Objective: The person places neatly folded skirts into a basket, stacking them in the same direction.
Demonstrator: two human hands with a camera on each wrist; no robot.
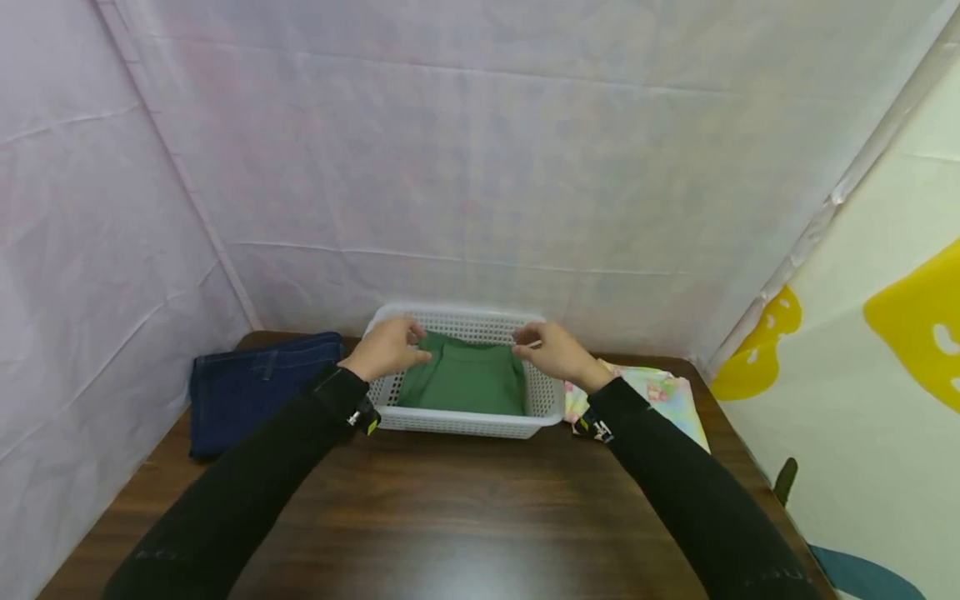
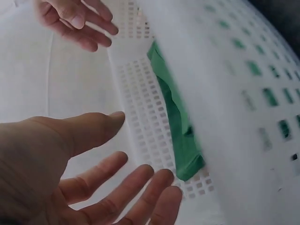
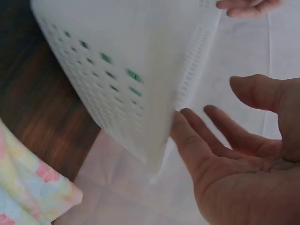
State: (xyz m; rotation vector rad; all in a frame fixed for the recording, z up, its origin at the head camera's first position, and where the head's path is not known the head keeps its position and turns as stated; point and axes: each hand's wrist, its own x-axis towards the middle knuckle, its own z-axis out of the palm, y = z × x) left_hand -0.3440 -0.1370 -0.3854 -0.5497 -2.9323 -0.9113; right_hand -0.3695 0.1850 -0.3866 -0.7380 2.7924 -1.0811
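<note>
Here's the green cloth [image 1: 472, 379], folded and lying inside the white basket [image 1: 461, 423], and I have my left grip [image 1: 386, 348] relaxed with fingers parted over the basket's left end, holding nothing. My right grip [image 1: 555, 354] sits just as loose and unloaded over its right end, with dark blue jeans [image 1: 255, 392] left of the basket and a pastel patterned cloth [image 1: 667, 392] to its right on the worktop [image 1: 450, 508].

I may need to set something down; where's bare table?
Free: table in front of the white basket, between the black sleeves. Crowded: the basket, green cloth inside, left hand and right hand over its ends; denim on its left, patterned cloth on its right.
</note>
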